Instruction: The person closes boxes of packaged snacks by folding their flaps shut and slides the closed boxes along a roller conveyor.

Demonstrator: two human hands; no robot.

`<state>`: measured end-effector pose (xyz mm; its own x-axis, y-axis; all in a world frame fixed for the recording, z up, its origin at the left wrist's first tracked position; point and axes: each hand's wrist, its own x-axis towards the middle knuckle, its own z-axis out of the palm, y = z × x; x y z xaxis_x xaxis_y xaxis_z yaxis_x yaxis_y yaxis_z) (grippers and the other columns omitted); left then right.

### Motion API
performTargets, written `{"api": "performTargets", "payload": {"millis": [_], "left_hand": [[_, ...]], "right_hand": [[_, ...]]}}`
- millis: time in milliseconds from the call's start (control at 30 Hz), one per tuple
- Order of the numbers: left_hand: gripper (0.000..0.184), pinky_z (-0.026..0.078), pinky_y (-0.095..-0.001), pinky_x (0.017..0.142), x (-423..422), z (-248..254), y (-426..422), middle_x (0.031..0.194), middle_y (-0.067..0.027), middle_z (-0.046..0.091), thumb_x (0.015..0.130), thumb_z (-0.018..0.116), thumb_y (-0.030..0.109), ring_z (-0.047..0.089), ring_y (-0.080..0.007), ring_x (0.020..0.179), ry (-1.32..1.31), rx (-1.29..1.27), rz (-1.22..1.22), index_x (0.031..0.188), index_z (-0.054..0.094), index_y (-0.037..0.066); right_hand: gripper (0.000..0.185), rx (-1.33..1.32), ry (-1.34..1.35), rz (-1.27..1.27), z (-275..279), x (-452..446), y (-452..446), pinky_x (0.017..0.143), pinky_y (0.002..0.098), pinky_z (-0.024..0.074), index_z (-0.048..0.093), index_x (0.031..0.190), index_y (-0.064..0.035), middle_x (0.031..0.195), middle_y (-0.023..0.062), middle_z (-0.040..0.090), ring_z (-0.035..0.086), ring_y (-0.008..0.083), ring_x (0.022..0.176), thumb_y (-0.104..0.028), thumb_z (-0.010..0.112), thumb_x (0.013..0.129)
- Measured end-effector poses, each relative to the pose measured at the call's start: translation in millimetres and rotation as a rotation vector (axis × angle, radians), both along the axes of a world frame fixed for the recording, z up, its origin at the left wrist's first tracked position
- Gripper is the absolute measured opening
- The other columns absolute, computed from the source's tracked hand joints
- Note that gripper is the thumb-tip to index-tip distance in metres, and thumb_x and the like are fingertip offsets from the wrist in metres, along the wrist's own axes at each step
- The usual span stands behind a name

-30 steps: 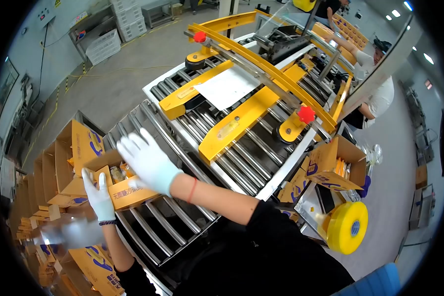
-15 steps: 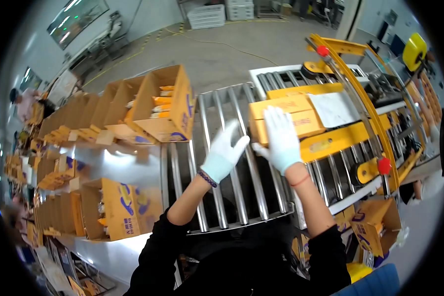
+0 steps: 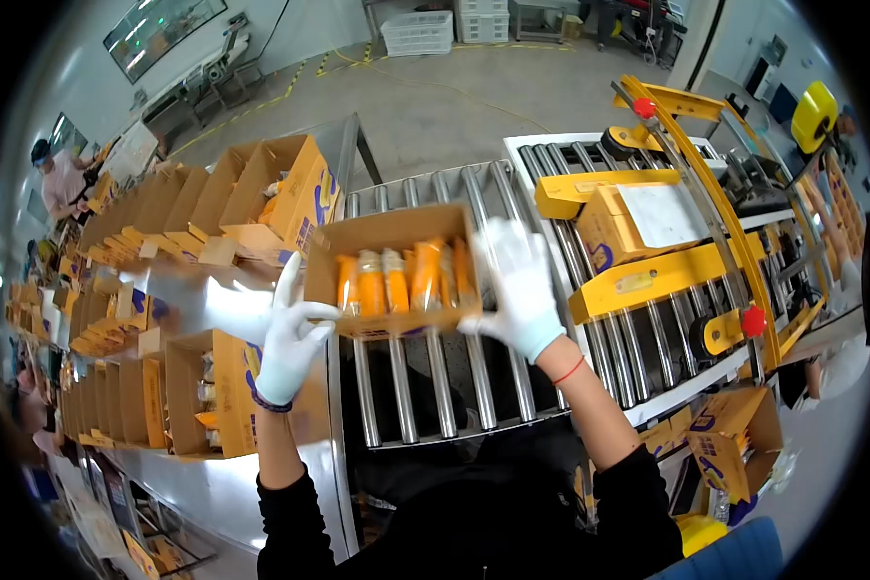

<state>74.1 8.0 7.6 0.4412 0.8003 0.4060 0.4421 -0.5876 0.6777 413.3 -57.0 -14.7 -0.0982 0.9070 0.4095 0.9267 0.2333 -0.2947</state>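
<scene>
An open cardboard carton (image 3: 393,327) with several orange packets (image 3: 425,275) in it sits on the roller conveyor (image 3: 445,387) in front of me. At its left side is my left hand (image 3: 293,346), in a white glove, fingers spread and thumb by the near left corner. My right hand (image 3: 520,290), also gloved and somewhat blurred, is spread at the carton's right side, its thumb near the front corner. Whether either hand presses on the cardboard I cannot tell. A closed carton (image 3: 609,227) with a white sheet (image 3: 662,215) on top lies between the yellow guides of the machine.
To the left, rows of open cartons (image 3: 232,198) stand on a metal table (image 3: 300,454). A yellow frame (image 3: 710,213) with red knobs (image 3: 753,320) spans the rollers at right. Another open carton (image 3: 735,440) is low at the right. A person (image 3: 63,184) is at the far left.
The open carton has come from the end of the left row onto the rollers. My left hand has moved left and my right hand has left the closed carton, which has shifted right.
</scene>
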Motion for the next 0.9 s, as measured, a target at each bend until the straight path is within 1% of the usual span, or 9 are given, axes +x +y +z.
{"api": "performTargets", "payload": {"millis": [100, 167, 233, 367, 433, 467, 700, 833, 900], "left_hand": [[0.035, 0.034, -0.0395, 0.12, 11.1, -8.4, 12.7, 0.154, -0.021, 0.05, 0.087, 0.065, 0.002, 0.05, -0.03, 0.143, -0.374, -0.642, -0.091, 0.122, 0.07, 0.004], [0.038, 0.043, -0.0367, 0.112, 18.1, -17.9, 42.2, 0.146, -0.0202, 0.056, 0.089, 0.067, 0.006, 0.056, -0.0326, 0.133, -0.289, -0.609, -0.072, 0.127, 0.064, 0.002], [0.038, 0.047, -0.0415, 0.104, 34.4, -41.1, 69.4, 0.134, -0.0193, 0.06, 0.091, 0.071, 0.012, 0.06, -0.0355, 0.118, 0.16, -0.089, -0.129, 0.124, 0.062, -0.002], [0.046, 0.048, -0.04, 0.101, 71.9, -78.7, 75.4, 0.134, -0.0165, 0.06, 0.091, 0.076, 0.021, 0.059, -0.0339, 0.117, 0.296, 0.279, 0.337, 0.128, 0.061, -0.002], [0.048, 0.048, -0.0363, 0.1, 67.2, -107.0, 80.5, 0.135, -0.0135, 0.062, 0.095, 0.073, 0.024, 0.06, -0.0253, 0.119, -0.549, -0.442, 0.158, 0.133, 0.059, -0.003], [0.051, 0.05, -0.0338, 0.099, 60.2, -89.0, 72.5, 0.132, -0.0125, 0.064, 0.099, 0.07, 0.027, 0.061, -0.0198, 0.117, -0.458, -0.673, 0.106, 0.137, 0.056, -0.004], [0.046, 0.049, -0.0337, 0.103, 197.1, -94.2, 55.3, 0.133, -0.0159, 0.063, 0.102, 0.064, 0.02, 0.059, -0.02, 0.122, -0.618, -0.537, 0.058, 0.139, 0.056, -0.005], [0.054, 0.043, -0.0354, 0.111, 204.4, -96.5, 73.7, 0.142, -0.017, 0.059, 0.102, 0.064, 0.022, 0.054, -0.0222, 0.133, -0.094, -0.665, -0.413, 0.146, 0.051, -0.006], [0.055, 0.038, -0.0391, 0.117, 160.9, -70.2, 107.6, 0.143, -0.0196, 0.059, 0.098, 0.068, 0.024, 0.053, -0.0298, 0.135, 0.242, -0.131, -0.128, 0.141, 0.054, -0.008]], "right_hand": [[0.067, -0.014, 0.019, 0.502, -34.4, -21.0, 2.4, 0.123, 0.0509, 0.0291, 0.063, 0.139, -0.013, 0.142, 0.0113, 0.062, 0.05, 0.0291, 0.142, -0.033, 0.085, 0.079], [0.048, -0.001, 0.149, 0.548, -22.2, -17.6, 9.0, 0.119, 0.0464, 0.0375, 0.07, 0.13, -0.0135, 0.128, 0.0074, 0.071, 0.06, 0.0257, 0.131, -0.031, 0.08, 0.086], [0.038, -0.587, 0.797, 0.408, -2.3, -10.6, 22.4, 0.119, 0.0439, 0.0374, 0.072, 0.122, -0.0109, 0.12, 0.0093, 0.073, 0.059, 0.0266, 0.13, -0.03, 0.077, 0.09], [0.072, 0.173, -0.149, 0.203, 31.3, -13.5, 46.0, 0.119, 0.0469, 0.0363, 0.053, 0.141, -0.0052, 0.143, 0.0149, 0.054, 0.051, 0.0334, 0.134, -0.024, 0.082, 0.078], [0.083, 0.078, -0.002, 0.114, 31.2, -26.2, 17.4, 0.121, 0.0481, 0.0323, 0.049, 0.143, -0.0017, 0.139, 0.0146, 0.054, 0.047, 0.0325, 0.136, -0.029, 0.086, 0.074], [0.094, -0.049, -0.026, 0.183, 29.0, -28.5, 0.9, 0.122, 0.0486, 0.0309, 0.046, 0.146, -0.0004, 0.138, 0.0145, 0.054, 0.048, 0.0312, 0.137, -0.033, 0.089, 0.069], [0.094, -0.012, -0.01, -0.068, -24.4, 39.8, 19.1, 0.116, 0.0502, 0.0365, 0.048, 0.144, -0.0006, 0.14, 0.021, 0.054, 0.049, 0.0413, 0.132, -0.027, 0.091, 0.064], [0.109, 0.022, -0.227, -0.162, -31.6, 53.3, 37.1, 0.124, 0.0488, 0.0262, 0.042, 0.15, 0.0006, 0.148, 0.0196, 0.049, 0.042, 0.0367, 0.143, -0.052, 0.088, 0.066], [0.113, -0.071, -0.174, -0.17, -38.7, 75.2, 29.0, 0.127, 0.0483, 0.0205, 0.037, 0.154, 0.0008, 0.156, 0.0187, 0.042, 0.034, 0.0361, 0.15, -0.058, 0.084, 0.069]]}}
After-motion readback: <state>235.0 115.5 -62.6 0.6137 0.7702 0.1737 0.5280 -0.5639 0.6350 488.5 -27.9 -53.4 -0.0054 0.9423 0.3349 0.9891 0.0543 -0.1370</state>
